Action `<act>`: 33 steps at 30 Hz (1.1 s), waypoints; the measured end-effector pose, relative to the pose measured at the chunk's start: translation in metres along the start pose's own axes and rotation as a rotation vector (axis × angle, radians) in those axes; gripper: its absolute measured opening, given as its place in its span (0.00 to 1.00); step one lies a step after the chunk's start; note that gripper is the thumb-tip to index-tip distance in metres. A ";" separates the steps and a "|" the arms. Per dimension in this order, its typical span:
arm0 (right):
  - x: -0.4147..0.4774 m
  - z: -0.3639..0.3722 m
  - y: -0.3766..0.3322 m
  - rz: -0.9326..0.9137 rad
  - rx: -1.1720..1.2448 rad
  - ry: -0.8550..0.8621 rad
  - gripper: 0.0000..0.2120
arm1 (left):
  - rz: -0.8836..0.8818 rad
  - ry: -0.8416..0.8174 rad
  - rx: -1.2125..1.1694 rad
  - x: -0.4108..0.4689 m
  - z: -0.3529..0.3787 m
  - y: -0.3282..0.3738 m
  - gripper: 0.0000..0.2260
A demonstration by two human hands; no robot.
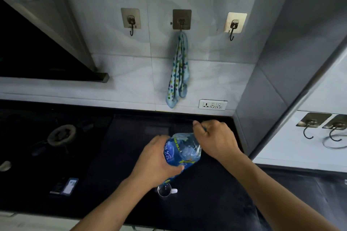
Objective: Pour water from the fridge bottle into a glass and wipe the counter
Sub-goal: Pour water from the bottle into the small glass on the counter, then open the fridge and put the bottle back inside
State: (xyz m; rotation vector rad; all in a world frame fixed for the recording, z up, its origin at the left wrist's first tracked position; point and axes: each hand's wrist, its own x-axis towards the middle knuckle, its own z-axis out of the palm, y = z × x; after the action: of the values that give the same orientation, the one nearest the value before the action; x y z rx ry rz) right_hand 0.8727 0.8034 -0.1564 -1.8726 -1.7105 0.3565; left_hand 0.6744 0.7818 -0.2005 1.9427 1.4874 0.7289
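A clear plastic water bottle (185, 149) with a blue label is tilted, its neck pointing down over a small clear glass (164, 190) that stands on the black counter (210, 199). My left hand (159, 161) grips the bottle around its labelled middle. My right hand (214, 138) is curled at the raised bottom end of the bottle and holds it there. The bottle's mouth is hidden behind my left hand. A small white piece (174, 190) lies against the glass. A light blue dotted cloth (179, 73) hangs from the middle wall hook.
A gas burner (62, 135) sits on the dark hob to the left, below a black range hood (37, 52). A wall socket (213, 104) is just above the counter's back edge. Empty hooks (232, 32) flank the cloth. A small dark packet (64, 186) lies front left.
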 end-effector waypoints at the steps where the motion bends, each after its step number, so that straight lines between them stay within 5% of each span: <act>1: -0.003 0.004 0.001 0.012 0.098 -0.005 0.29 | -0.002 0.012 -0.007 -0.001 -0.002 -0.001 0.30; 6: -0.025 0.021 -0.009 0.261 0.973 -0.261 0.33 | -0.031 0.075 -0.104 -0.005 -0.014 -0.006 0.30; 10: -0.044 0.047 -0.012 0.413 1.250 -0.501 0.38 | -0.122 0.147 -0.247 -0.017 -0.028 -0.010 0.26; 25: -0.114 0.129 -0.088 0.477 1.325 -1.298 0.38 | -0.537 0.822 -0.308 -0.172 -0.082 -0.010 0.28; 33: -0.240 0.156 -0.210 0.343 1.133 -1.809 0.38 | -0.796 1.291 -0.206 -0.348 -0.125 0.005 0.27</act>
State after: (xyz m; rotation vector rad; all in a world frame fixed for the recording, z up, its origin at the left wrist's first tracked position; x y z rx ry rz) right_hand 0.5796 0.6089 -0.2041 -0.6045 -1.1314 2.9388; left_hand 0.5076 0.4579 -0.1378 0.4202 2.4624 1.7361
